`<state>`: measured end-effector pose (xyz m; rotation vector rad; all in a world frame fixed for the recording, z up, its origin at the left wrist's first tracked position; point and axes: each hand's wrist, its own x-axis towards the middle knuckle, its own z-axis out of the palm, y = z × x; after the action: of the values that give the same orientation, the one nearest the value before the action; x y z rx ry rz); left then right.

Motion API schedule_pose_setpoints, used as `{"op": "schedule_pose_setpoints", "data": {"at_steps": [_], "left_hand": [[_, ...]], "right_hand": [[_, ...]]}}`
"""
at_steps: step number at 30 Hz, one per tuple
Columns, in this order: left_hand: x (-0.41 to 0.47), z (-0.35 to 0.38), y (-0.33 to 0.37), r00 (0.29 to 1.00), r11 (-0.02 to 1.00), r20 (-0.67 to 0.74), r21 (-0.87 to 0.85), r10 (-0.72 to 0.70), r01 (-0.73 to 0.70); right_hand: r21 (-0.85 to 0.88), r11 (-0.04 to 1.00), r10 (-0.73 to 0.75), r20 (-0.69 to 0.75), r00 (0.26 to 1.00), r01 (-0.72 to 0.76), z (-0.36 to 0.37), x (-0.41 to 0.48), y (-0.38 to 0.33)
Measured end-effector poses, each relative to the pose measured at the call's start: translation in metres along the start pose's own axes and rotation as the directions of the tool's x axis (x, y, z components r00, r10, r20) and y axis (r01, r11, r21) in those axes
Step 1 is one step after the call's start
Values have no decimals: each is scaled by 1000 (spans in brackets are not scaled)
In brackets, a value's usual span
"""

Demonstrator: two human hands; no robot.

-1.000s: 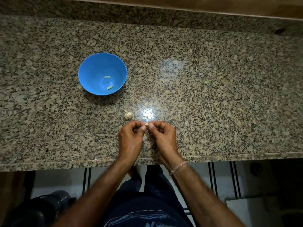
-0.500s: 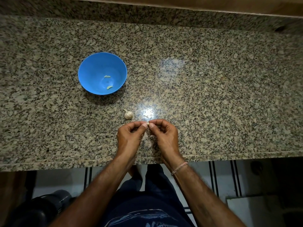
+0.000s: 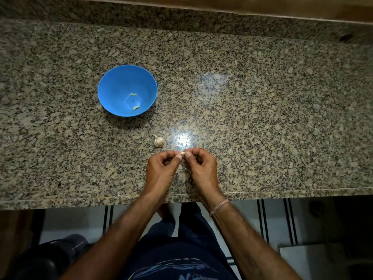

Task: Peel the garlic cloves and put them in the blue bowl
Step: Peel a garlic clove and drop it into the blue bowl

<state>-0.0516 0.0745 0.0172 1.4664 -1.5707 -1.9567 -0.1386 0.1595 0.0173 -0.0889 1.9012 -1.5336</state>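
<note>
Two peeled cloves lie on the floor of the bowl, which stands on the desk well apart from the hands, ahead and to the left. From the head view, the one view there is, the step in hand looks to be the peeling of a third clove. It is held just above the desk near its front edge, between the left hand and the right hand. Each grip is clamped on it, with thumb and forefinger pinching an end and the other fingers curled under. Whether any skin has come loose is too small to tell. The bulb lies on the desk just beyond the left hand, apart from it, stalk pointing away. To do this well, I would judge that one grip should hold the clove firm by its blunt end. The other thumbnail should catch the papery skin at the tip and draw it back along the length, turning the clove a little after each strip. A light squeeze should crack a tight skin, but a hard one is likely to bruise the flesh or shoot the clove out, since it looks small and smooth. Working low over the desk means a slip costs little. Once the clove is bare, the reach to the bowl passes over the bulb, so the hand should lift clear and release the clove low inside the rim.
</note>
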Motion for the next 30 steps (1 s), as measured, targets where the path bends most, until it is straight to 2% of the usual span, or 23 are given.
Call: {"op": "schedule_pose_setpoints", "data": {"at_steps": [2, 5, 8, 19, 25, 28, 30], "left_hand": [[-1, -2, 0, 997, 985, -16, 152, 81, -78], [1, -4, -3, 969, 896, -34, 390, 243, -211], [6, -7, -11, 943, 814, -41, 518, 331, -263], [9, -5, -8, 865, 683, -33, 629, 500, -371], [3, -8, -5, 859, 696, 8, 583, 512, -420], [4, -19, -5, 861, 733, -51, 552, 505, -397], [8, -30, -8, 872, 750, -118, 572, 475, -331]], "right_hand": [[5, 1000, 24, -9, 1000, -24, 1, 2, -1], [13, 999, 48, -21, 999, -47, -1, 5, -2], [-6, 999, 44, -29, 999, -44, -6, 7, -2], [-78, 997, 4, -41, 999, -7, -11, 7, -3], [-73, 997, 28, 80, 996, -22, -6, 6, -4], [-84, 996, 37, 135, 990, -25, -6, 5, -4], [-184, 980, -53, 113, 992, 74, -11, 5, -3]]}}
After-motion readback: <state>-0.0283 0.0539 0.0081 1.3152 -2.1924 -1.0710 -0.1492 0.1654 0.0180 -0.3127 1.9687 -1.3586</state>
